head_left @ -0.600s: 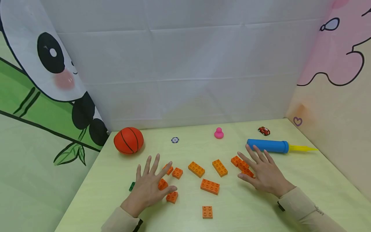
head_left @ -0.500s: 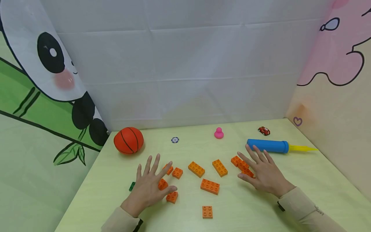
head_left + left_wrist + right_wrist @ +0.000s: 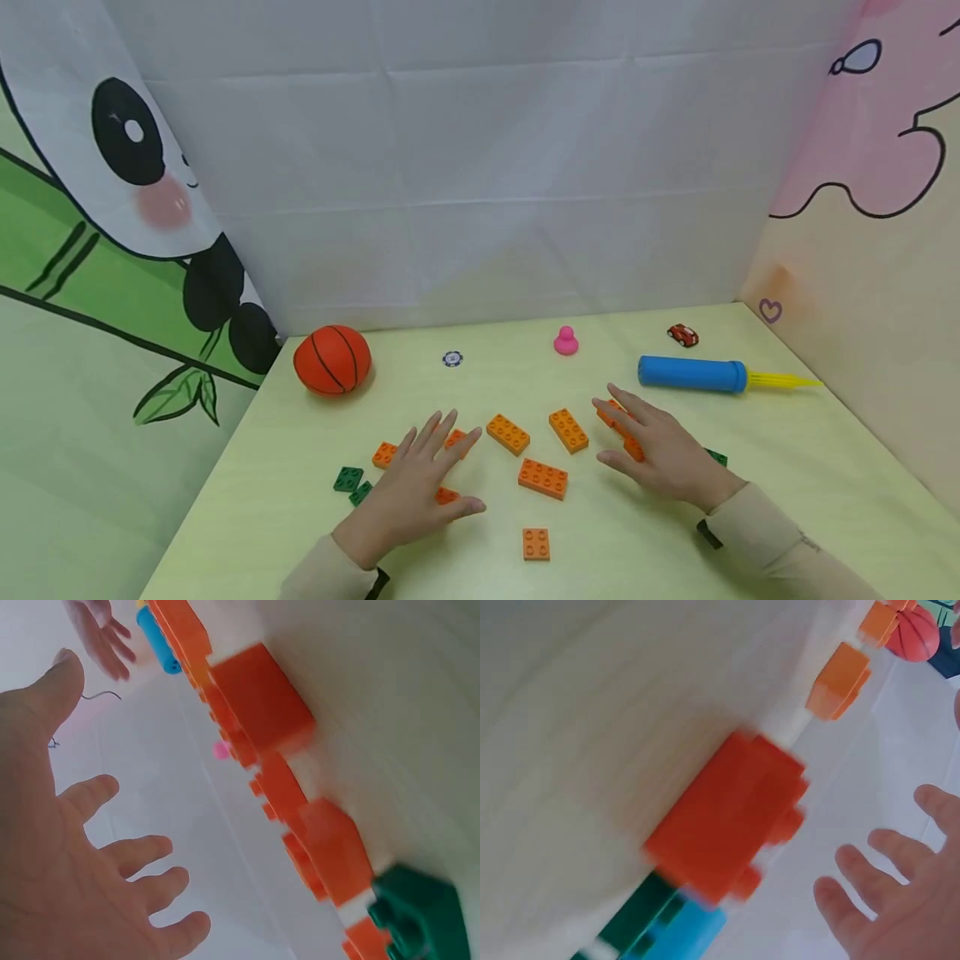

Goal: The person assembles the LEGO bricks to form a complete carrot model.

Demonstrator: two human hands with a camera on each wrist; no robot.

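In the head view my left hand (image 3: 411, 493) hovers with spread fingers over several orange bricks, hiding some; one orange brick (image 3: 384, 454) peeks out at its fingertips. Two green bricks (image 3: 348, 479) lie left of it. My right hand (image 3: 662, 454), also spread, is over orange bricks (image 3: 633, 449), with a green brick (image 3: 717, 457) showing behind its wrist. The left wrist view shows the palm apart from a row of orange bricks (image 3: 262, 697) and a green brick (image 3: 424, 915). Neither hand holds anything; in the right wrist view a gap separates the fingers from an orange brick (image 3: 720, 817).
Between the hands lie orange bricks (image 3: 543, 479), including a small square one (image 3: 536, 544) in front. Along the back are a toy basketball (image 3: 332, 360), a poker chip (image 3: 452, 358), a pink knobbed piece (image 3: 566, 341), a toy car (image 3: 683, 335) and a blue-and-yellow pump (image 3: 693, 374).
My left hand has shifted right, uncovering more of the green bricks and an orange one. The right hand has moved a little left, away from the pump, exposing a green brick.
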